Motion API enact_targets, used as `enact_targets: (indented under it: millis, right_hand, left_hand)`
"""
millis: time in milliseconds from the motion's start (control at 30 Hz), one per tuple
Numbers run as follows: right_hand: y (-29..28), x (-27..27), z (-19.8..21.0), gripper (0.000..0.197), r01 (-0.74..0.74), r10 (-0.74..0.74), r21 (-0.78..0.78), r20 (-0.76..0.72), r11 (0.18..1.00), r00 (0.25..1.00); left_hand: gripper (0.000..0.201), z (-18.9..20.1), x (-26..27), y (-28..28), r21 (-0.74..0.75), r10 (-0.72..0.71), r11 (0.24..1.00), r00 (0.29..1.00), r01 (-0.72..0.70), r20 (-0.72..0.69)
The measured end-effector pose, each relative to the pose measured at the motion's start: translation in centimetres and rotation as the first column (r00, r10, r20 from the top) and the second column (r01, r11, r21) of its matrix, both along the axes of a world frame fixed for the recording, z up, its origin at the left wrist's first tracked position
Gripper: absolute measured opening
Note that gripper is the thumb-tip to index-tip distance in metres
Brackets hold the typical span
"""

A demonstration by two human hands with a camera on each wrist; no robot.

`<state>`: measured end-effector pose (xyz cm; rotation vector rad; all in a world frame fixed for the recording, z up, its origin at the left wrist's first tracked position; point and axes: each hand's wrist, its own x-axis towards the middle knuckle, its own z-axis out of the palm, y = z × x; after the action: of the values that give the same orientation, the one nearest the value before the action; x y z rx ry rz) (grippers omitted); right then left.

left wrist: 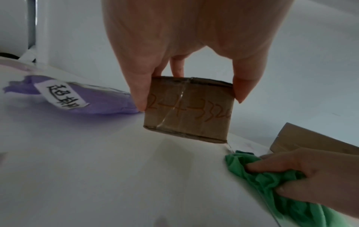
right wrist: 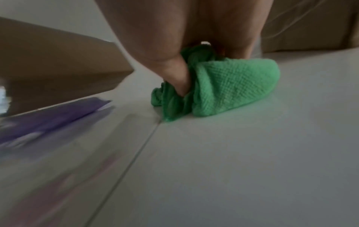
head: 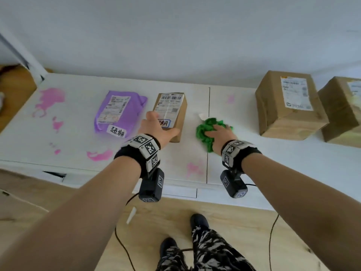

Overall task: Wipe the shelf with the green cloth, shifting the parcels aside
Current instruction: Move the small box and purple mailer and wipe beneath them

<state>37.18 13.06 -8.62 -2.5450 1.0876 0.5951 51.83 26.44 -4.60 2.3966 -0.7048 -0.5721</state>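
On the white shelf [head: 244, 153] my left hand [head: 160, 124] grips a small brown parcel [head: 172, 114], thumb on one side and fingers on the other; the left wrist view shows that parcel [left wrist: 188, 110] pinched at its near end. A purple bag parcel [head: 119, 112] lies just left of it. My right hand [head: 220, 132] presses down on the crumpled green cloth [head: 205, 132], right of the small parcel and beside the panel seam. In the right wrist view the thumb digs into the cloth [right wrist: 233, 87]. Whether the small parcel is off the surface, I cannot tell.
Two large brown boxes [head: 287, 104] [head: 343, 112] stand at the right against the wall. Pink stains [head: 50, 98] [head: 99, 155] [head: 193, 169] mark the left half of the shelf. A small white scrap [head: 202, 115] lies behind the cloth. Cables trail over the wooden floor below.
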Motion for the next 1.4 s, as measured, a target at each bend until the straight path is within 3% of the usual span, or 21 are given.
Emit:
enact_targets:
  millis: [133,200,300,433,500,567,733,833,933,1067,1133,1300,1400]
  right_hand:
    - [7.5,-1.4,-0.7,0.058,-0.338,0.338,-0.033,0.003,0.941,0.941]
    - [9.1,-2.8,-1.3,0.059,-0.363,0.363,-0.013,-0.005,0.932,0.932]
    - [7.9,-5.1,-0.9,0.061,-0.199,0.197,0.033,0.067,0.979,0.978]
    - [4.9,-6.6,-0.2,0.068,0.222,-0.224,0.040,0.049,0.974,0.973]
    - [5.5,-5.4,0.4,0.063,0.263,-0.263,0.016,-0.004,0.965,0.965]
    - [7.8,-3.2,0.7,0.057,0.185,-0.185,-0.024,0.003,0.982,0.983]
    - [16.2,2.6,-0.8,0.063,-0.233,0.234,-0.025,0.057,0.972,0.971]
    - [16.7,1.0,-1.4,0.061,-0.254,0.248,0.046,0.099,0.966,0.964]
    - [13.5,-2.8,-1.9,0.058,-0.170,0.169,0.002,0.097,0.985,0.981]
    - [9.9,-7.0,-0.8,0.061,0.254,-0.249,-0.024,0.122,0.967,0.961]
    - [10.1,-6.4,0.1,0.060,0.325,-0.322,-0.051,0.071,0.944,0.944]
    - [16.1,-1.9,-1.4,0.057,0.024,-0.020,-0.027,0.130,0.999,0.991]
    - [16.4,-2.6,-2.5,0.062,-0.057,0.053,0.020,0.132,0.998,0.990]
  left_hand:
    - [0.079,-0.1,-0.7,1.3,0.022,-0.005,1.000,1.000,0.004,0.020]
    - [0.079,-0.1,-0.9,1.8,0.020,-0.002,1.000,1.000,0.002,0.024]
    - [0.079,0.1,-1.1,2.6,0.018,-0.025,1.000,0.999,0.025,0.040]
    - [0.080,0.1,-0.7,4.2,-0.002,-0.019,1.000,0.998,0.019,0.053]
    - [0.082,-0.2,-0.4,5.2,-0.021,-0.002,1.000,0.999,0.003,0.052]
    - [0.082,-0.5,-0.2,6.4,-0.016,0.006,1.000,0.998,-0.005,0.066]
    - [0.083,-0.7,0.9,8.5,-0.003,0.024,1.000,0.996,-0.024,0.091]
    - [0.081,-0.6,1.3,9.0,0.010,0.012,1.000,0.996,-0.013,0.092]
    - [0.079,-0.7,1.2,9.3,-0.005,0.007,1.000,0.998,-0.007,0.064]
    - [0.077,-1.1,0.1,9.7,-0.010,-0.033,0.999,0.999,0.033,0.015]
    - [0.080,-1.5,-0.4,9.7,-0.009,-0.046,0.999,0.999,0.046,0.008]
    - [0.085,-2.2,-0.9,8.9,0.028,-0.071,0.997,0.997,0.072,-0.005]
    - [0.083,-2.0,-1.1,8.0,0.046,-0.092,0.995,0.996,0.092,0.012]
